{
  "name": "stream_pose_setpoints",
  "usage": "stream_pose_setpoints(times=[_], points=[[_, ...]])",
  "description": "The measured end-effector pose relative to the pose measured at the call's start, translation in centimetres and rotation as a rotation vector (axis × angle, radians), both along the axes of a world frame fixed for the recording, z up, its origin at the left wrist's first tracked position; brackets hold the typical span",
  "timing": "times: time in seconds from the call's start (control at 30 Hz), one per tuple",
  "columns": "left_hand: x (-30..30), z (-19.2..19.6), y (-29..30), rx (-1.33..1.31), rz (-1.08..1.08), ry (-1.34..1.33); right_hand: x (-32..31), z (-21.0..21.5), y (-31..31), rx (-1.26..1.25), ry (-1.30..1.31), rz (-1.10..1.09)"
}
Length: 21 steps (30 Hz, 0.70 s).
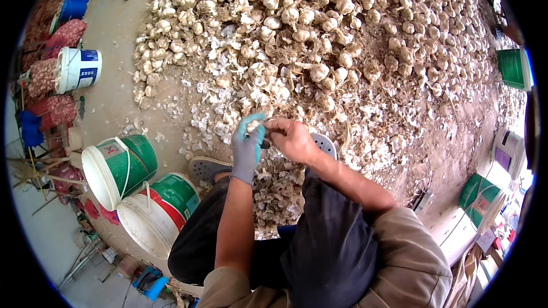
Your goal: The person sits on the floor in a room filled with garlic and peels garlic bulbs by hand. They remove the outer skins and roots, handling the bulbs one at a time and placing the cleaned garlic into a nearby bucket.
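My left hand (248, 145), in a grey glove with teal fingers, is closed around a pale garlic bulb (253, 126) that shows only in part between the fingers. Against it, my bare right hand (290, 138) has its fingers bent and pinched together at the bulb's right side. What those fingertips grip is hidden. A small dark patch shows below them, too small to name. Beyond both hands spreads a large heap of garlic bulbs (319, 72). Loose papery garlic skins (220, 111) lie around the hands, and a browner pile of skins (278, 194) sits between my legs.
At my left stand two large green-and-white buckets (134, 165) (171, 205), with a white bucket (80, 69) farther off. Red net sacks (57, 111) line the far left. More green buckets (514, 68) (482, 199) stand at the right. My clog-shod feet (208, 168) flank the skins.
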<state>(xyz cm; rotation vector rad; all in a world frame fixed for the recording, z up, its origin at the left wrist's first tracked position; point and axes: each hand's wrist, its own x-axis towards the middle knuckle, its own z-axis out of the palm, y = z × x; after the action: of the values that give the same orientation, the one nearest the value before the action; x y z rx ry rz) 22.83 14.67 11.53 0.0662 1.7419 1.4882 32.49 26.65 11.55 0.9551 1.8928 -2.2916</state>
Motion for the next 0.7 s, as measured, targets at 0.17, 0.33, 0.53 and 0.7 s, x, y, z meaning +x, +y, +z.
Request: stream_pose_setpoints(times=[0.17,0.33,0.53,0.7], points=[[-0.1,-2.5,0.6,-0.041,0.373,-0.258,0.1,0.6,-0.5,-0.204,-0.092,0.018],[2.1,-2.9,1.6,0.47,0.408,-0.634,0.1,-0.1,-0.4,0.058,-0.084,-0.045],[0.8,-3.3,-0.4,0.102,0.191,-0.165,0.2,0.4,-1.0,0.096,-0.053,0.042],[0.9,-3.8,0.4,0.353,0.561,-0.585,-0.3,1.4,-0.5,0.083,-0.183,0.209]])
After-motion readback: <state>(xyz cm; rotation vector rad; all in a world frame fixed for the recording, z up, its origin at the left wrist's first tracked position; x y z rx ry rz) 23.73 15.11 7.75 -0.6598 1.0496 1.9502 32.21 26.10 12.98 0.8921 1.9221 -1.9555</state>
